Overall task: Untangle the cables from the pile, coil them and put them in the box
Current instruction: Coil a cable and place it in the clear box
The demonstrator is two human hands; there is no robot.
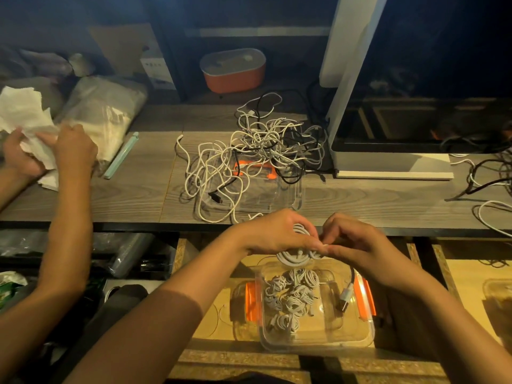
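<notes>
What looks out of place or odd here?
The tangled cable pile lies on top of what looks like a clear lid with orange clips, half burying it. A loose dark cable's plug dangles over the box, uncoiled.

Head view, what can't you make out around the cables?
The coil: ends hidden by left hand and right hand, head view.
The pile: cable count, too tangled, head view.
The edge cables: cut off at the right edge, head view.
The box: count of bundles inside, they overlap, head view.
</notes>
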